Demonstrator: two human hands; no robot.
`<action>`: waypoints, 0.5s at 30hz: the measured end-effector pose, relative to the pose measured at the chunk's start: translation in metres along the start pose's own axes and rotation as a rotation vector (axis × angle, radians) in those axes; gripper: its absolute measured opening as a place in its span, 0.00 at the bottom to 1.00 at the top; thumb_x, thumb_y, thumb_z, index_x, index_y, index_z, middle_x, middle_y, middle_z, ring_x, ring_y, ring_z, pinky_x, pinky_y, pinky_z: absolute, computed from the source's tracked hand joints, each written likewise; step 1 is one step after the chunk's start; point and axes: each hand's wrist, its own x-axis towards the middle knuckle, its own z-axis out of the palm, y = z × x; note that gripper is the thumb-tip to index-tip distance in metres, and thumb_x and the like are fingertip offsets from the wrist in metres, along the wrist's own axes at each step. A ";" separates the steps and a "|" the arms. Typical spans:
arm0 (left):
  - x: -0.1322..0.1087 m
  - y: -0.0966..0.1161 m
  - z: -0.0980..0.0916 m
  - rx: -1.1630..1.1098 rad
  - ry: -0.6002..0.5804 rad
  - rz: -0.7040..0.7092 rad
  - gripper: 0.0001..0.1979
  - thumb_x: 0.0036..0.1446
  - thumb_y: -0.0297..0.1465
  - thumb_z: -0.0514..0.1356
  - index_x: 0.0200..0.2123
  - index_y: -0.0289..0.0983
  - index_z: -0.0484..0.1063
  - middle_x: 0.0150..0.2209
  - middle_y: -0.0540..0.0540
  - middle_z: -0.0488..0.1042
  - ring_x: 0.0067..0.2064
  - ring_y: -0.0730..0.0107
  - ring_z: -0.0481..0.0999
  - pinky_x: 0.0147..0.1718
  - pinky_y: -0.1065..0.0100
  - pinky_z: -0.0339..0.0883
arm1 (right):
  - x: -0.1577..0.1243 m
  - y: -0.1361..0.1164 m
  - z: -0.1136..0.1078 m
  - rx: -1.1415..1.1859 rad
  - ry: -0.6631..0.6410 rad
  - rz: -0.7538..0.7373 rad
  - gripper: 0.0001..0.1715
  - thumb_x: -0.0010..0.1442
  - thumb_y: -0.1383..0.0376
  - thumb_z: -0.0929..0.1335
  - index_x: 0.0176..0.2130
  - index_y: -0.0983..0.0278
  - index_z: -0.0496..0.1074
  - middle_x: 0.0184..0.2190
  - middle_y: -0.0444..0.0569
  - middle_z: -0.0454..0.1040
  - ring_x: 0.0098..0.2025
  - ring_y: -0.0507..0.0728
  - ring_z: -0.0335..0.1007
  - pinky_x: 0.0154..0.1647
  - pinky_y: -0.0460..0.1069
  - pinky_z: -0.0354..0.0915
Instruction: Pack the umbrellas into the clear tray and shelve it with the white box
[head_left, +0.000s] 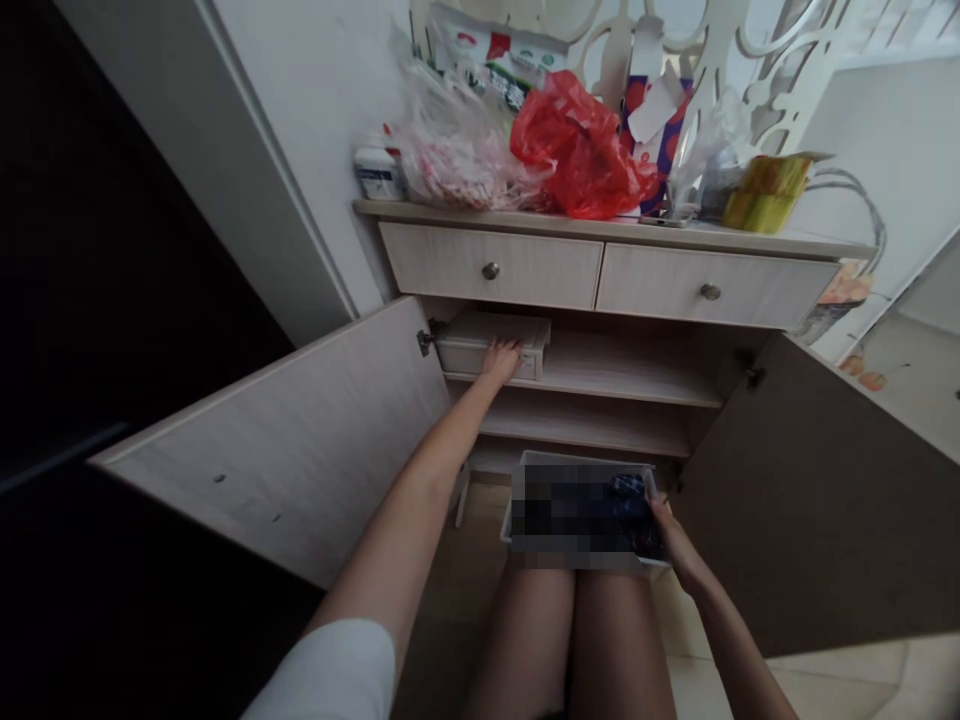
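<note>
My left hand (502, 357) reaches into the cabinet and lies against the front of a white storage box (484, 358), its fingers stretched over the box's upper front edge. The box stands at the left end of the upper shelf (630, 372). My right hand (671, 530) grips the right side of a pale plastic bin (585, 458) resting on my thighs. Inside the bin is dark blue cloth (627, 490), partly with a check pattern; most of the contents are blurred out.
Both cabinet doors, left (300, 430) and right (832, 490), stand swung outward beside me. Two drawers (491, 262) are closed above the shelves. On the cabinet top are a red plastic bag (574, 150), a clear bag (465, 150), a white bottle (377, 172) and a yellow package (765, 195).
</note>
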 end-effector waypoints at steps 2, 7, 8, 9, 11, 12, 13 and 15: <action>0.006 0.002 0.008 -0.003 -0.009 -0.002 0.20 0.62 0.26 0.53 0.55 0.33 0.73 0.59 0.31 0.70 0.64 0.47 0.64 0.64 0.48 0.49 | 0.000 0.003 -0.001 0.008 0.005 0.014 0.55 0.47 0.26 0.62 0.59 0.56 0.72 0.62 0.50 0.68 0.70 0.68 0.51 0.68 0.64 0.53; 0.003 0.027 0.029 -0.044 0.005 0.048 0.19 0.65 0.29 0.52 0.55 0.38 0.74 0.59 0.35 0.71 0.62 0.47 0.66 0.61 0.49 0.54 | 0.003 0.006 -0.006 -0.032 -0.058 -0.040 0.50 0.53 0.28 0.59 0.62 0.53 0.69 0.62 0.47 0.68 0.70 0.67 0.50 0.67 0.64 0.53; 0.001 0.034 0.033 -0.055 0.007 0.071 0.18 0.66 0.30 0.52 0.55 0.39 0.74 0.59 0.35 0.71 0.63 0.48 0.66 0.61 0.49 0.54 | 0.004 0.007 -0.007 -0.040 -0.071 -0.060 0.49 0.55 0.29 0.59 0.62 0.53 0.69 0.62 0.47 0.69 0.70 0.67 0.51 0.67 0.64 0.54; 0.000 0.042 0.037 -0.064 0.001 0.097 0.18 0.66 0.31 0.52 0.56 0.39 0.74 0.60 0.35 0.71 0.63 0.48 0.65 0.61 0.49 0.54 | 0.004 0.007 -0.007 -0.046 -0.081 -0.075 0.48 0.55 0.30 0.59 0.62 0.52 0.69 0.61 0.46 0.69 0.70 0.67 0.52 0.67 0.64 0.55; -0.001 0.054 0.041 -0.081 -0.010 0.132 0.19 0.66 0.34 0.53 0.57 0.40 0.72 0.60 0.37 0.71 0.63 0.48 0.64 0.61 0.50 0.53 | 0.005 0.007 -0.007 -0.054 -0.093 -0.089 0.47 0.56 0.30 0.58 0.62 0.51 0.69 0.61 0.46 0.70 0.69 0.67 0.54 0.66 0.64 0.56; -0.001 0.057 0.040 -0.097 0.004 0.122 0.20 0.66 0.37 0.54 0.59 0.39 0.71 0.60 0.37 0.70 0.63 0.48 0.63 0.62 0.50 0.53 | 0.005 0.006 -0.006 -0.054 -0.092 -0.087 0.47 0.56 0.30 0.58 0.62 0.51 0.69 0.61 0.46 0.70 0.69 0.67 0.54 0.66 0.64 0.56; -0.001 0.056 0.038 -0.123 0.046 0.077 0.23 0.66 0.41 0.54 0.60 0.38 0.68 0.61 0.36 0.69 0.64 0.46 0.62 0.62 0.49 0.52 | 0.004 0.006 -0.006 -0.051 -0.088 -0.080 0.47 0.56 0.30 0.58 0.62 0.51 0.69 0.61 0.46 0.70 0.69 0.67 0.54 0.66 0.64 0.56; -0.002 0.044 0.027 -0.196 0.212 -0.143 0.31 0.65 0.48 0.52 0.63 0.34 0.62 0.62 0.31 0.66 0.67 0.41 0.56 0.62 0.46 0.51 | 0.004 0.006 -0.005 -0.031 -0.070 -0.054 0.48 0.55 0.30 0.59 0.63 0.52 0.68 0.61 0.47 0.69 0.69 0.67 0.53 0.67 0.64 0.55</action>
